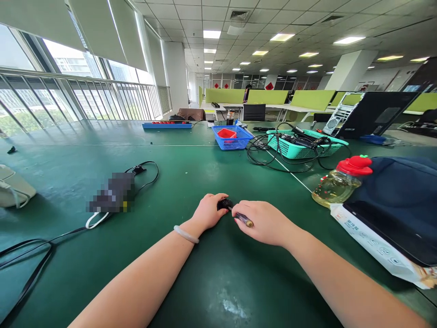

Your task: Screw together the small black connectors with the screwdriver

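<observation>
One big green surface [177,184], with a teal basket [292,151] of tangled black cables [300,139] toward the far right. Up close, middle: right hand [261,221] and left hand [207,212], fingers [215,198] curled in tight on both. Gripping a slim dark-handled tool [243,219] with the right, pinching a small black part [223,204] with the left, right by the tool's tip. Can't tell if touching, tbh.

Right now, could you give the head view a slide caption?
Left hand holds small black part; right hand, screwdriver-like tool.
</observation>
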A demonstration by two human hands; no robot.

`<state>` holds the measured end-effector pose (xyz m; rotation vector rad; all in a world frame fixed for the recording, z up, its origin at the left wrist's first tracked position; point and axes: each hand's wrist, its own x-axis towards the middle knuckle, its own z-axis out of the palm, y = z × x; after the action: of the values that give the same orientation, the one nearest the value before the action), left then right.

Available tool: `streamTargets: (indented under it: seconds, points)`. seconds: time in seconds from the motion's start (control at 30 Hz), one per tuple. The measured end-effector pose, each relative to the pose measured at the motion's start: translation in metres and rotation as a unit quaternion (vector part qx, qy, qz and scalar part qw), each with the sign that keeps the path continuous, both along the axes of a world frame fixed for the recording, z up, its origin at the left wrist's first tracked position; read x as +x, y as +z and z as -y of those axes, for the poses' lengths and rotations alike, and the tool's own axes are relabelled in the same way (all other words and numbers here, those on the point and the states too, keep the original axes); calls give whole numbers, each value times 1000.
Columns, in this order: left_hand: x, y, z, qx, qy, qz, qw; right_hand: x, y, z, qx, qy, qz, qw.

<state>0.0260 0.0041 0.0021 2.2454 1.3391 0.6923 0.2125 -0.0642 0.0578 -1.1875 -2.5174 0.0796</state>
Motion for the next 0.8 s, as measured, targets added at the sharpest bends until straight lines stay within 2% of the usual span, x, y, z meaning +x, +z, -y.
streamTargets:
  seconds: [0.13,0.23,0.43,0.63,0.7,0.73,0.77,0.8]
  points:
    - [0,0,0,-14,1,6,1000,5,-11,6,-25,4,24,999]
    - [-3,0,1,-7,-10,20,1000,6,-21,10,-31,-24,13,999]
    - [-7,8,3,120,-127,43,984,5,-21,9,-28,-63,-53,996]
    - [-5,11,4,143,-168,5,975,1,-19,10,-48,-63,-86,993]
    - [-4,11,4,133,-159,-1,978,17,-11,12,-6,-69,-92,993]
    - [-3,11,5,127,-152,4,980,32,-3,13,44,-92,-101,990]
    - [-2,11,5,123,-144,15,982,51,7,14,99,-127,-111,981]
    - [-2,11,5,121,-131,34,983,73,17,16,170,-184,-133,959]
